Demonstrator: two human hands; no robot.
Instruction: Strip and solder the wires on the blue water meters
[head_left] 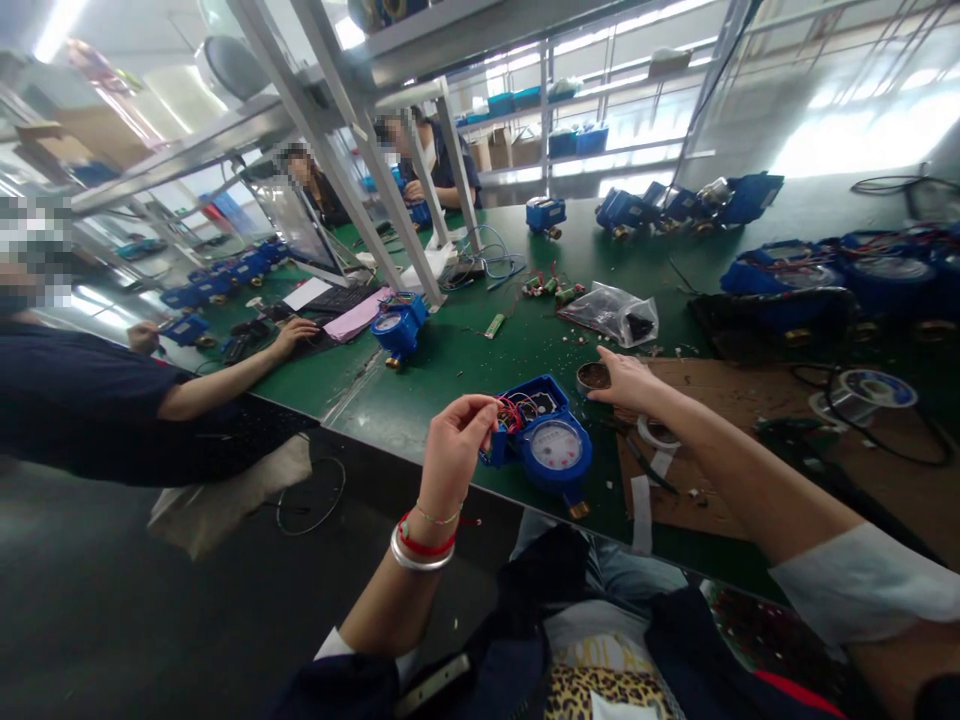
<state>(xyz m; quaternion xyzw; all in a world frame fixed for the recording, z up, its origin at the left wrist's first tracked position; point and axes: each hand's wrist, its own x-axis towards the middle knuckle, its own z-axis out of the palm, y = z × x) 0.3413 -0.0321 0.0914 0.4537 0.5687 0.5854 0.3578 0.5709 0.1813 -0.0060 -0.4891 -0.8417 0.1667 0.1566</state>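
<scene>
A blue water meter (556, 447) lies on the green bench in front of me, its wiring box open and full of red and dark wires (517, 412). My left hand (466, 432) is closed in a pinch at the left side of that box, on the thin wires; the fingertips hide exactly where they grip. To the right, my right hand (628, 380) has its thumb and fingers around the rim of a small round tin (593, 376) with brown contents.
A cardboard sheet (712, 440) at right carries a solder spool (874, 390), a tape roll (658, 432) and cables. Beyond are a plastic bag (615, 314), green batteries (551, 288) and several blue meters (795, 270). A co-worker (82, 400) sits at left, near a monitor (289, 220).
</scene>
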